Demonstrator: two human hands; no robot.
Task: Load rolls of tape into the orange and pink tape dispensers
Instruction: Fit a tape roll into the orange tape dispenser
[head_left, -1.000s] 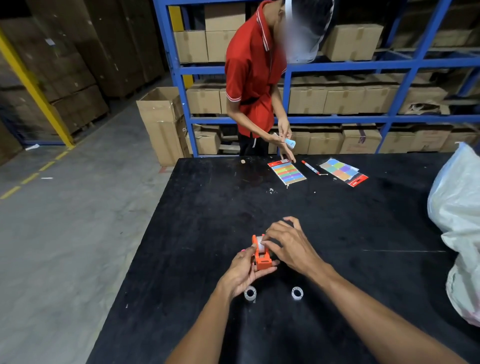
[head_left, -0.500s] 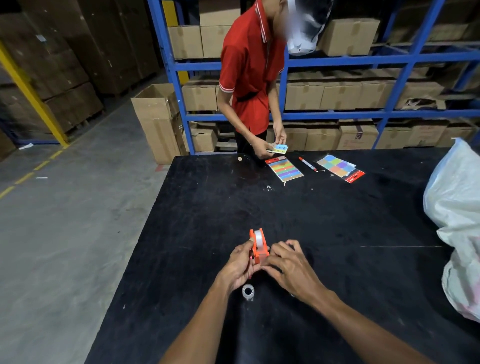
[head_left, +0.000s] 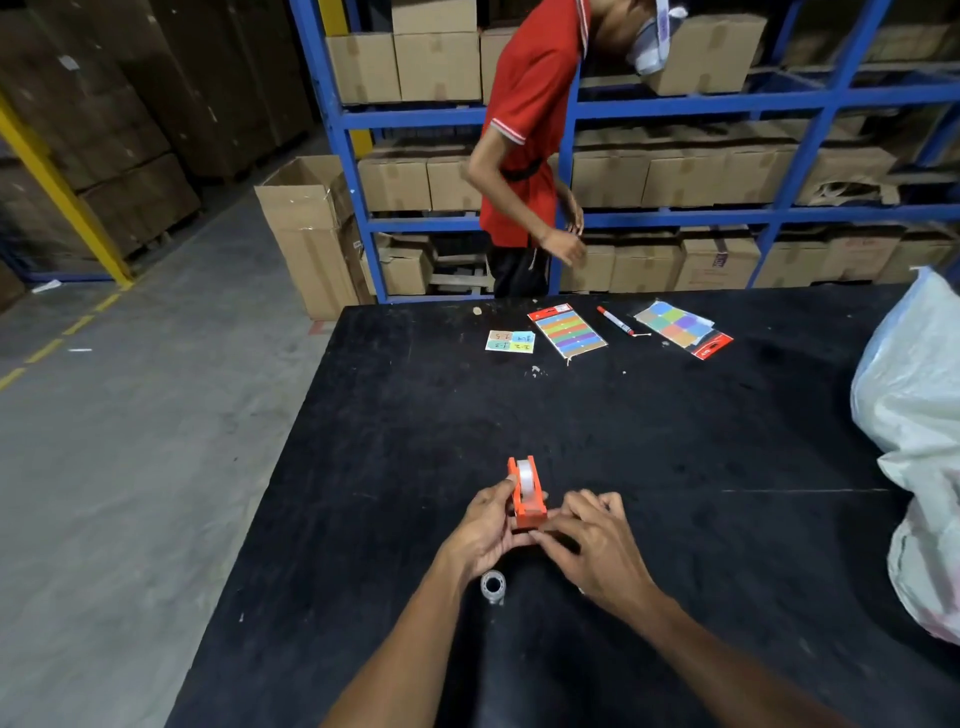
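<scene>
The orange tape dispenser (head_left: 528, 496) stands on the black surface (head_left: 675, 441) with a clear tape roll (head_left: 527, 478) seated in it. The left hand (head_left: 480, 530) grips its side; the right hand (head_left: 597, 545) pinches its near end, fingertips partly hidden. A spare roll (head_left: 492, 585) lies just behind the left wrist.

Matt black tabletop (head_left: 675, 441), scuffed and speckled with pale marks. The orange dispenser (head_left: 529, 506) looks like smooth plastic, its tape roll (head_left: 527, 478) clear and faintly glossy. A spare roll (head_left: 492, 586) glints too. The white bag (head_left: 914, 415) is thin, crinkled plastic; the boxes (head_left: 436, 65) dull brown cardboard on blue painted metal racking (head_left: 675, 106).
</scene>
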